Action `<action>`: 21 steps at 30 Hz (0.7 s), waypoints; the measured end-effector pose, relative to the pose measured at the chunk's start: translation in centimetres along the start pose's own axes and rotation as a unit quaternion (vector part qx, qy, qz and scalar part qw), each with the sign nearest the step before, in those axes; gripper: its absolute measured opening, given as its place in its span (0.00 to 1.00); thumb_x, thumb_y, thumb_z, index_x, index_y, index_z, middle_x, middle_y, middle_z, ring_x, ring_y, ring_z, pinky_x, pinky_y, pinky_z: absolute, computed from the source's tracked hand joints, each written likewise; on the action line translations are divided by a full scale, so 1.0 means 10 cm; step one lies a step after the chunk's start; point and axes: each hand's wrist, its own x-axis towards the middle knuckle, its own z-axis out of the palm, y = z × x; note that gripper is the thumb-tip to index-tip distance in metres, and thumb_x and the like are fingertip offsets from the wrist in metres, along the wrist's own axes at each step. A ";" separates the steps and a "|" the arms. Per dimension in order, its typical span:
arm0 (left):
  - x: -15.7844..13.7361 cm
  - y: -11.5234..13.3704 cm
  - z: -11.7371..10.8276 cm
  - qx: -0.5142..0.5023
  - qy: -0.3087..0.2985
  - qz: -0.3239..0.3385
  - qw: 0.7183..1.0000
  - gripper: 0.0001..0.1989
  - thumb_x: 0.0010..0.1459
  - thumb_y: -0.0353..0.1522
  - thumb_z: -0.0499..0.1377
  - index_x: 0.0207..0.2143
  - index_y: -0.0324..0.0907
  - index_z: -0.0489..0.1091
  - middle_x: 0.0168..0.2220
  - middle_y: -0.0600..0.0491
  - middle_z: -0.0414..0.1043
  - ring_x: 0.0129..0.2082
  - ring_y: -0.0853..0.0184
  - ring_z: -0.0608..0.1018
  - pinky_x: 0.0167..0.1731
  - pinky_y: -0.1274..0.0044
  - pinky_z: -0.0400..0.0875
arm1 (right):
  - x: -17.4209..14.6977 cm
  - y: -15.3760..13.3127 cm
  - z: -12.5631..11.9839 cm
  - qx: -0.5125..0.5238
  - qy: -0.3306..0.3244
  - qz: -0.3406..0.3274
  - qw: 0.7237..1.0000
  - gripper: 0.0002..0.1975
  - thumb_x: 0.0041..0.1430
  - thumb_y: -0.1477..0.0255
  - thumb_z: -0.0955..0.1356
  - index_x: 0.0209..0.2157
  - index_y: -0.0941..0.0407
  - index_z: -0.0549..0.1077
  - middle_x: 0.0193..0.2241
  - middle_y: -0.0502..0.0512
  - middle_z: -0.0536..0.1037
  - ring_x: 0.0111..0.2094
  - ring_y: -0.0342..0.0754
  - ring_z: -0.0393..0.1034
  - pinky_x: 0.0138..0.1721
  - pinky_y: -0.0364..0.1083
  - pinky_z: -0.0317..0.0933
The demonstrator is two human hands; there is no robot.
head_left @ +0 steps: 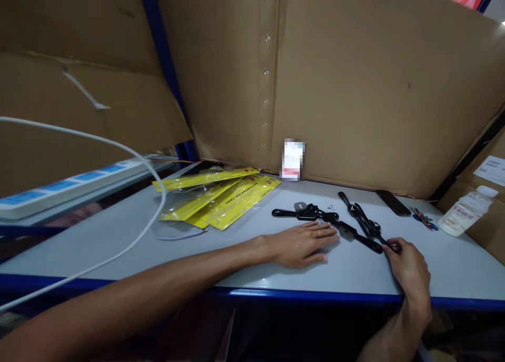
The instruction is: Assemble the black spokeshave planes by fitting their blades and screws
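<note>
My left hand (303,243) lies flat on the table with its fingers stretched out and holds nothing. Its fingertips are beside two black spokeshaves, one (286,213) towards the left and another (369,242) towards the right, which overlap or touch in the middle. The thumb and fingers of my right hand (408,270) are closed on the near handle of a further black spokeshave (361,214), which lies at a slant. Behind the left spokeshave are a flat grey metal piece (300,206) and a small silvery part (330,207).
Yellow-carded clear packages (236,201) are piled on the left of the table (252,275). A white cable (152,167) loops past a power strip (79,185). At right are a dark phone (393,202), keys (424,220) and a bottle (467,212). Cardboard (355,88) walls the back; a pixelated screen (292,159) leans there.
</note>
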 end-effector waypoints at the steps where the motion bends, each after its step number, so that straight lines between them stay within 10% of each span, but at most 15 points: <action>1: 0.00 0.00 0.00 0.008 0.000 -0.001 1.000 0.27 0.73 0.39 0.47 0.70 0.39 0.55 0.72 0.42 0.50 0.72 0.56 0.52 0.70 0.61 0.50 | -0.01 -0.01 0.01 -0.009 0.001 -0.008 1.000 0.14 0.65 0.62 0.63 0.44 0.52 0.76 0.43 0.59 0.79 0.45 0.59 0.73 0.39 0.51 0.62; 12: -0.01 0.01 -0.02 0.043 0.037 -0.001 0.998 0.21 0.71 0.33 0.51 0.64 0.40 0.64 0.67 0.39 0.60 0.67 0.53 0.64 0.63 0.61 0.64 | 0.01 0.03 0.02 -0.050 0.016 0.027 0.998 0.19 0.70 0.66 0.55 0.40 0.55 0.75 0.31 0.63 0.79 0.34 0.57 0.74 0.31 0.49 0.55; 21: 0.00 -0.19 -0.10 0.062 0.079 -0.016 0.995 0.14 0.67 0.27 0.53 0.51 0.42 0.75 0.53 0.44 0.75 0.53 0.57 0.76 0.53 0.65 0.72 | -0.07 0.11 -0.08 0.275 0.081 -0.036 0.957 0.18 0.62 0.53 0.61 0.29 0.53 0.69 0.19 0.51 0.70 0.22 0.48 0.62 0.26 0.46 0.54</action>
